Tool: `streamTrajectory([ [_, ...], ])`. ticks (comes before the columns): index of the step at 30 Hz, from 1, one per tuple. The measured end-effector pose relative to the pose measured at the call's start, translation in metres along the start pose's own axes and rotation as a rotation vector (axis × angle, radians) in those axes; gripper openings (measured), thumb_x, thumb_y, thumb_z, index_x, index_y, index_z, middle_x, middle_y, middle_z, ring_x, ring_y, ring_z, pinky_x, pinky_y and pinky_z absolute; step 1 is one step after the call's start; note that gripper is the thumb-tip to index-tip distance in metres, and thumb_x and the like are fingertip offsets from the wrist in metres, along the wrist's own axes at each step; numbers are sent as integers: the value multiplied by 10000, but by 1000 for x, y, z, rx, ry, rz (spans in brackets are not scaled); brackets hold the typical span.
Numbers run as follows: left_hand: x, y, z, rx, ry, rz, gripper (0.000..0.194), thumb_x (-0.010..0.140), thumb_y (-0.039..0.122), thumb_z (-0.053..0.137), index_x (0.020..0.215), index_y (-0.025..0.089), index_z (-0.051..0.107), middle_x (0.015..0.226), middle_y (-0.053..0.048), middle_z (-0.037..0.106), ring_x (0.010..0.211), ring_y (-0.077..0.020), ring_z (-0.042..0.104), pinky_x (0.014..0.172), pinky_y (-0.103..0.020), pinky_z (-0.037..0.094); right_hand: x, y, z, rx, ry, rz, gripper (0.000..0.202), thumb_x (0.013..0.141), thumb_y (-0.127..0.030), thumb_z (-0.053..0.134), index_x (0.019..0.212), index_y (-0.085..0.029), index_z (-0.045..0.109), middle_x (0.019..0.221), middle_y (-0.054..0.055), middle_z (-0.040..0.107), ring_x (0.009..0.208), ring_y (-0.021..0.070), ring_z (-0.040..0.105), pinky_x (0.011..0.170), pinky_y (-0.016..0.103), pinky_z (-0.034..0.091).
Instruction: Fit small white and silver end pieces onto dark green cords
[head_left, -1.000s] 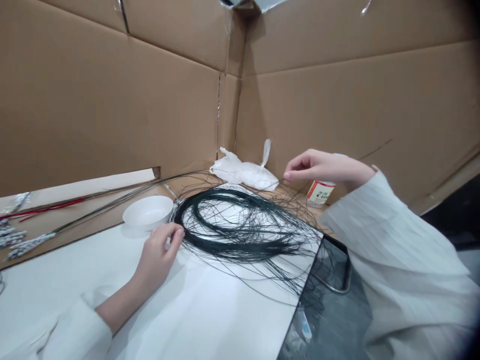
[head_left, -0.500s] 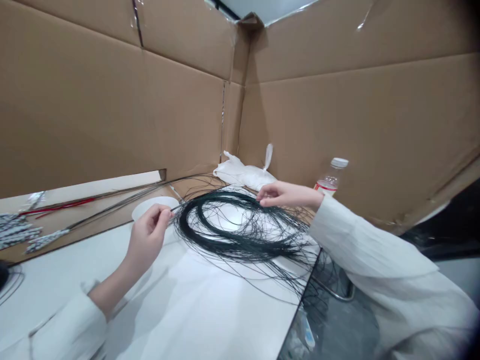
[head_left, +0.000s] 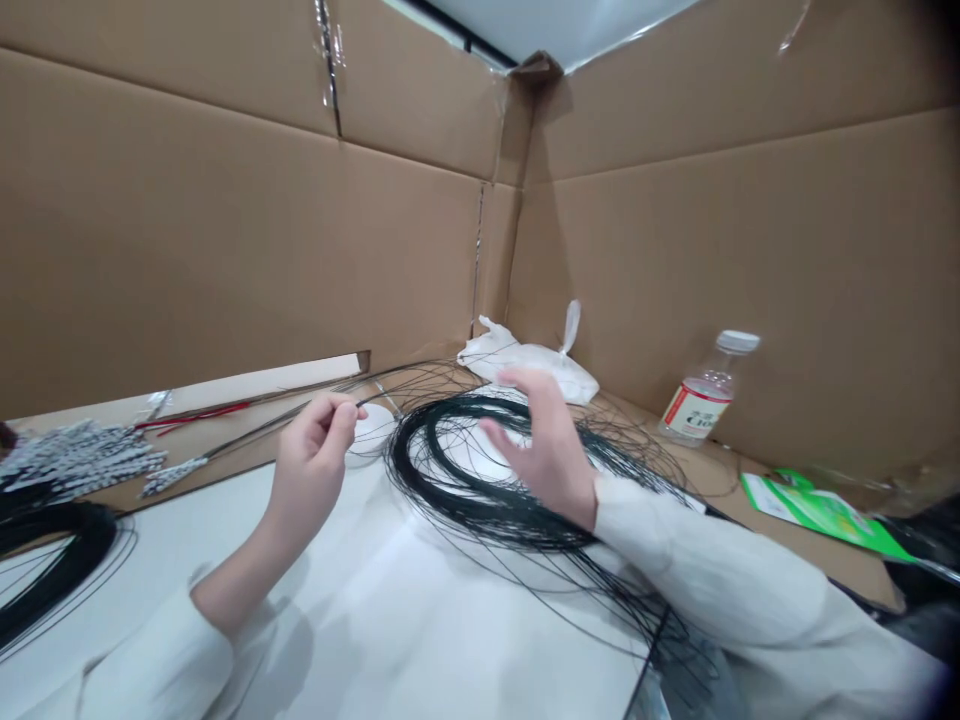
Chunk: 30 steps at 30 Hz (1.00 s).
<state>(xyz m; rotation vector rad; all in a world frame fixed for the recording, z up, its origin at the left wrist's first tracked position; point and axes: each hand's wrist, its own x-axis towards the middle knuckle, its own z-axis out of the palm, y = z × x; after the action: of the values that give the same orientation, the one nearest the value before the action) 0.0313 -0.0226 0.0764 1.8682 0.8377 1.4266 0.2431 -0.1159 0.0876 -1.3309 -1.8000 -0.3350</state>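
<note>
A large coil of thin dark wires lies on the white table, loose ends spreading to the right. Over the coil's right part, my right hand is open, its thumb and fingers apart. Left of the coil, my left hand pinches a thin dark wire, whose short tip pokes out past the fingertips. Just beyond that hand is a white round object, partly behind the wire.
Black-and-white twisted bundles and a second dark coil are at the left. Toward the back are a white plastic bag, a bottle and a green packet. Cardboard walls rise behind.
My right hand has opened wider and moved down over the coil. The view has turned, bringing the green packet and the second coil further into sight. My left hand keeps its pinch.
</note>
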Motion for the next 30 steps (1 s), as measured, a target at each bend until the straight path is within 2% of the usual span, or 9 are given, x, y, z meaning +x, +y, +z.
streamTrajectory([
  [3, 1, 4, -3, -84, 19, -26, 173, 849, 328, 437, 740, 208, 496, 573, 34, 342, 525, -116, 328, 493, -248, 280, -27, -17, 35, 109, -371, -381, 365, 841, -305, 437, 1175, -157, 438, 1129, 134, 546, 1116, 230, 465, 990, 379, 354],
  [6, 0, 9, -4, -181, 22, -52, 163, 842, 320, 461, 746, 199, 513, 569, 38, 320, 509, -101, 290, 479, -237, 256, -33, -18, 70, 90, -474, -236, 655, 779, -413, 519, 1261, -2, 351, 1293, 260, 380, 1230, 321, 329, 1012, 455, 307],
  [9, -2, 16, -3, -276, 5, -91, 151, 837, 298, 480, 741, 188, 520, 606, 31, 351, 510, -87, 275, 475, -232, 243, -18, -8, 93, 146, -453, -39, 853, 737, -477, 565, 1347, -6, 202, 1385, 256, 234, 1300, 310, 203, 1044, 454, 253],
  [12, -4, 21, 0, -351, -24, -144, 148, 838, 279, 488, 736, 178, 523, 635, 24, 374, 515, -79, 269, 476, -229, 239, 2, -3, 106, 276, -400, 20, 854, 731, -503, 567, 1364, -71, 191, 1389, 193, 262, 1295, 257, 229, 1049, 394, 253],
  [18, -11, 25, 9, -432, -60, -266, 182, 845, 293, 486, 714, 173, 524, 594, 35, 294, 530, -83, 257, 474, -213, 239, 15, -11, 134, 409, -341, -76, 428, 726, -466, 601, 1066, -216, 536, 1214, 61, 510, 1213, 216, 355, 1022, 396, 209],
  [22, -12, 27, 9, -459, -74, -307, 161, 838, 272, 504, 721, 165, 531, 609, 32, 306, 542, -82, 259, 479, -200, 251, 12, -7, 143, 465, -292, -29, 145, 823, -292, 517, 863, -177, 597, 884, 11, 650, 895, 130, 559, 1003, 360, 197],
  [25, -11, 28, 7, -477, -58, -327, 165, 837, 265, 507, 712, 161, 532, 580, 38, 278, 533, -80, 253, 470, -193, 249, 10, 2, 143, 475, -331, 64, 209, 843, -245, 460, 781, -146, 633, 703, 7, 643, 670, 104, 545, 804, 256, 363],
  [27, -9, 27, 5, -475, -31, -328, 165, 831, 254, 513, 701, 156, 532, 572, 39, 277, 524, -76, 254, 458, -189, 243, 10, 8, 143, 507, -375, 135, 276, 853, -286, 433, 774, -138, 653, 634, 8, 616, 591, 98, 509, 625, 205, 372],
  [30, -5, 26, -1, -466, -10, -320, 155, 822, 228, 522, 695, 143, 544, 582, 32, 297, 526, -69, 269, 446, -177, 247, 12, 16, 143, 578, -349, 237, 276, 830, -299, 458, 753, -138, 667, 595, -5, 590, 554, 93, 478, 551, 188, 341],
])
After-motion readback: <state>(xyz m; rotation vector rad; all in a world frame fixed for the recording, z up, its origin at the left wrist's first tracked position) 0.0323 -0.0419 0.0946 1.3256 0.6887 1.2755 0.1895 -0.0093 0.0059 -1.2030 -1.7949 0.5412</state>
